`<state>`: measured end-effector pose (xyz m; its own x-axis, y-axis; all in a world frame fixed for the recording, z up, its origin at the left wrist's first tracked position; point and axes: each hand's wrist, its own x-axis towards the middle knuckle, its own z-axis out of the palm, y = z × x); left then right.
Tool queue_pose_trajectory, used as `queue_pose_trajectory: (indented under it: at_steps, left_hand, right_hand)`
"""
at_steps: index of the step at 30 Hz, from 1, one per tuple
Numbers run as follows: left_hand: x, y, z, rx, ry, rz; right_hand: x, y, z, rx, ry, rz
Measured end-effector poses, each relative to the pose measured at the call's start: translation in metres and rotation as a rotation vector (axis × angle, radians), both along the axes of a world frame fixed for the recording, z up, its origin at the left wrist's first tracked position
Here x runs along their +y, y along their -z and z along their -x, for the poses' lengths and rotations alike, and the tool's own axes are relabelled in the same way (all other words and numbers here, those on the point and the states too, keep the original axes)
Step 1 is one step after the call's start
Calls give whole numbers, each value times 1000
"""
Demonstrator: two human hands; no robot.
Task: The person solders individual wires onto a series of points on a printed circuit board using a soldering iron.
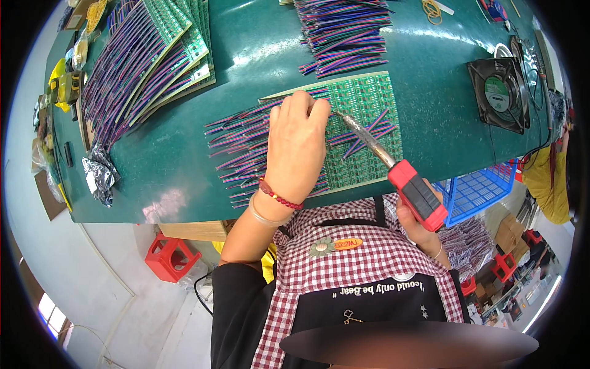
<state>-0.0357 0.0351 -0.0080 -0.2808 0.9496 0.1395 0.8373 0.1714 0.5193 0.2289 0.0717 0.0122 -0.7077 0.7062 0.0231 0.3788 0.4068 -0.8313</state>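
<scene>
My left hand (296,144) lies flat over striped multicolour wires (236,144) and presses them against the left edge of a green circuit board panel (362,132), fingers closed on the wires near the board's top. My right hand (418,224) grips the red handle of a soldering iron (393,166). The iron's metal tip reaches up and left, close to my left fingertips on the board. A few loose wires (369,132) lie across the panel's middle.
A stack of wired green boards (153,55) sits at the far left, and a bundle of cut wires (344,31) at the top centre. A black fan (499,92) stands at right. A blue basket (476,190) hangs below the green table's (184,166) near edge.
</scene>
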Motion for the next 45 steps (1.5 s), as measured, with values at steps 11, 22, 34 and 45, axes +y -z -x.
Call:
queue_pose_trajectory:
  at_steps: [11,22,34,45]
  left_hand:
    - [0,-1,-2,-3,1,-4]
    - [1,-4,-2,5,-5,2]
    - [-6,-16,-2,116,-46,11]
    - [-72,-9,5,230,5,214]
  right_hand:
    - [-18,10,-27,-39,134,262]
    - [-18,13,-34,-63,163,283]
    - [-18,-2,-2,375,376,612]
    - [2,1,9,750,398,730]
